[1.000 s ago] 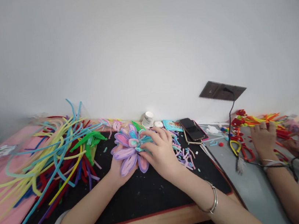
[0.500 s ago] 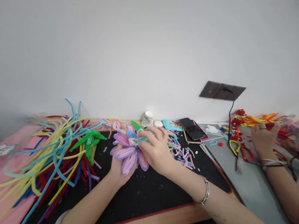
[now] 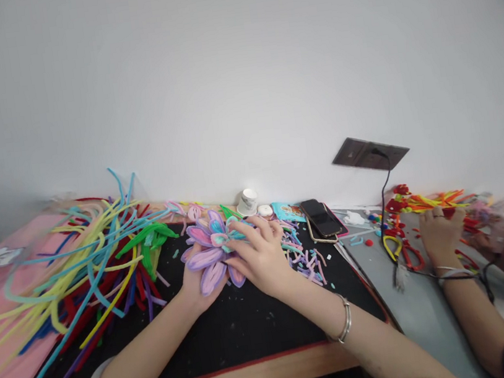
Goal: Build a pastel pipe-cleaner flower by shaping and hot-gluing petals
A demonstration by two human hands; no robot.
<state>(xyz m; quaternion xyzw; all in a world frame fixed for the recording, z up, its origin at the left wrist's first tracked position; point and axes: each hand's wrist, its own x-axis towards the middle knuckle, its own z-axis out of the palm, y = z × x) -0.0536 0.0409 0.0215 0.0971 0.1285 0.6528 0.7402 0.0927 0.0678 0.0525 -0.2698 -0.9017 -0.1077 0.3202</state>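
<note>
Between my two hands is a pipe-cleaner flower (image 3: pixel 210 260) with purple, pink and blue-green petals, held above the black mat (image 3: pixel 244 334). My left hand (image 3: pixel 197 289) is under and behind the petals, gripping the flower from below; most of its fingers are hidden. On the flower's right side lies my right hand (image 3: pixel 264 256), its fingers bent over the petals near the centre. What the right fingertips pinch is partly covered by the hand itself.
Long loose pipe cleaners (image 3: pixel 98 267) lie heaped on the left over a pink sheet (image 3: pixel 6 374). Cut pieces (image 3: pixel 309 262), a paper cup (image 3: pixel 247 202) and phones (image 3: pixel 322 218) lie behind and right. A co-worker's hands (image 3: pixel 444 237) are near red-handled pliers (image 3: pixel 412 257).
My right fingers have shifted slightly over the petals, and the flower has turned a little. The whole view has moved slightly. Both hands stay on the flower.
</note>
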